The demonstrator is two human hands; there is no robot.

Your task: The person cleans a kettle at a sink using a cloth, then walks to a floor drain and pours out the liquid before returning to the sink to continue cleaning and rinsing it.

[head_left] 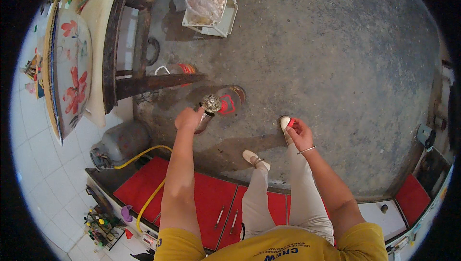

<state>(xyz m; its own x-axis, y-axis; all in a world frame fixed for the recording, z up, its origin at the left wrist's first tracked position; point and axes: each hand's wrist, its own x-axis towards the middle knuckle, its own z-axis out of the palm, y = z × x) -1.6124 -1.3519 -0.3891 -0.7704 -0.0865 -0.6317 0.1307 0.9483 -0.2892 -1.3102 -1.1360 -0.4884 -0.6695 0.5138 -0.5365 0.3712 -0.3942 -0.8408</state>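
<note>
My left hand [188, 118] reaches out to the left of my feet, closed on a shiny metal cup [204, 124]. At the cup's upper end is a round, mottled silvery thing [211, 103]; I cannot tell whether it sits in the cup or beyond it. Just right of it, a clear plastic jug [236, 95] with a red handle [227, 104] is on the floor, partly hidden. My right hand [300, 135], with a bracelet at the wrist, pinches a small red cap-like piece [291, 123] above my right shoe.
Red cabinet doors [216, 222] run along the near side. A grey gas cylinder [124, 138] with a yellow hose [152, 194] stands left. A dark wooden table [161, 83] juts in from the left; a second jug [185, 70] lies behind its leg. A white rack [225, 23] holds a bag.
</note>
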